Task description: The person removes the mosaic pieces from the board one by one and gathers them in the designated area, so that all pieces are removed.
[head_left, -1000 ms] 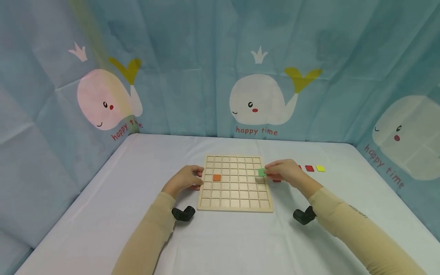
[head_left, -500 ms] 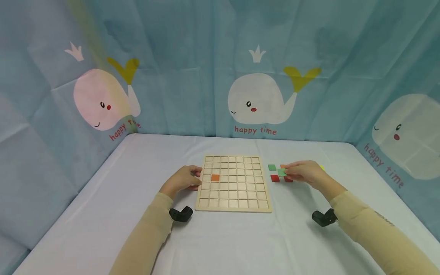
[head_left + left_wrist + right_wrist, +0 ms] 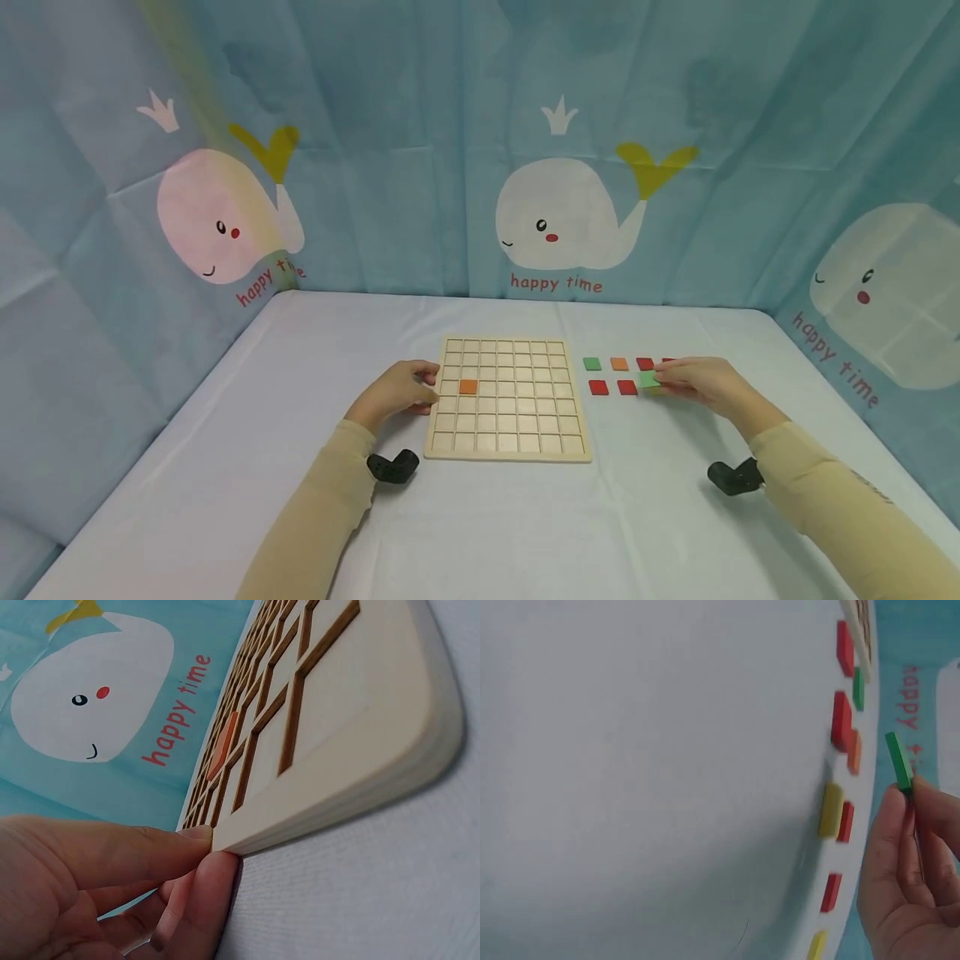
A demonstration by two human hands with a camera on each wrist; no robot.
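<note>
A square wooden grid board point(image 3: 507, 417) lies on the table, with one orange tile point(image 3: 468, 387) in a cell on its left side. At the board's left edge is my left hand point(image 3: 396, 388), its thumb and a finger pinching the rim in the left wrist view. My right hand point(image 3: 705, 385) pinches a green tile point(image 3: 648, 380) between thumb and fingers, held above the loose tiles right of the board. Beneath it a yellow tile point(image 3: 830, 810) lies partly hidden in the head view.
Right of the board lie a green tile point(image 3: 592, 364), an orange tile point(image 3: 618, 364) and several red tiles point(image 3: 597, 387) in two rows. Another yellow tile point(image 3: 817, 946) shows in the right wrist view. A whale-print curtain point(image 3: 375, 208) stands behind the white table point(image 3: 480, 525).
My right hand has moved right with the green tile, from the board's right edge to above the loose tiles, uncovering several of them. The left hand stays at the board's edge.
</note>
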